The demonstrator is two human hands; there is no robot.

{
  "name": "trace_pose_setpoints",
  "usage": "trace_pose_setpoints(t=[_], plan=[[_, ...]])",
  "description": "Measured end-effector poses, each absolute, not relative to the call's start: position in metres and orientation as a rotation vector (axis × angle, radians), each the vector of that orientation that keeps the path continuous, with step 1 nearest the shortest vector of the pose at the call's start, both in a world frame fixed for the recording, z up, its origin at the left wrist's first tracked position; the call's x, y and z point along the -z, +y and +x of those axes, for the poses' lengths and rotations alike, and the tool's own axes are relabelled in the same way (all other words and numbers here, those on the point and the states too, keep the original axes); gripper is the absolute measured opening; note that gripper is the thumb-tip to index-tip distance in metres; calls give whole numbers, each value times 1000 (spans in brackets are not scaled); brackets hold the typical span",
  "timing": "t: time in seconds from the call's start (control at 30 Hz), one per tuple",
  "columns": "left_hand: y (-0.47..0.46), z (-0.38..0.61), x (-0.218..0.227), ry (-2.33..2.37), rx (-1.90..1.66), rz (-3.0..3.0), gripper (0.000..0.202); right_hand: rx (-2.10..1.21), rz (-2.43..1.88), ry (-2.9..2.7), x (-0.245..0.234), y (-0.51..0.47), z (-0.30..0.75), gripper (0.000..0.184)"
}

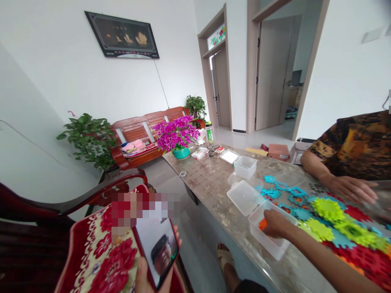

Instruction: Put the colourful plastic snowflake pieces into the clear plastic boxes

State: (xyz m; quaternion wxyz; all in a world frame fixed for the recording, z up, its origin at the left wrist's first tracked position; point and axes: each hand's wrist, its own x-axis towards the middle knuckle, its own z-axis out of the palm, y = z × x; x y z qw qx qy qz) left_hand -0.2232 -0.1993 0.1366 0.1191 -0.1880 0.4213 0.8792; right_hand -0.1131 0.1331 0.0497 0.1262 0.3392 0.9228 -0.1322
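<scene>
right hand (275,224): reached into the clear plastic box (270,238) at the table's near edge, fingers curled and pinched on an orange piece (262,223).
left hand (146,276): low at the frame's bottom, held a red phone (157,252) from beneath, thumb against its lower edge; other fingers mostly hidden, tips showing past the phone's right side.
box: lid (244,197) hinged open to the left, resting on the marble table (210,187).
gear pieces (330,221): blue, green and red, spread just right of the box.
other person's hand (351,188): lay flat, fingers together, beyond the gears.
flowers (175,136): magenta, at the table's far end.
</scene>
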Motion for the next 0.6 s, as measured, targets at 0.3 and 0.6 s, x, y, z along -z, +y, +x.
trace_pose_setpoints(t=[0.3, 0.6], plan=[[-206, -228, -125, 1387, -2550, -439, 60, 415, 981, 2691, -49, 130, -105, 32], [-207, -222, -125, 1430, -2482, -483, 63, 413, 1036, 2694, -44, 137, -87, 35]])
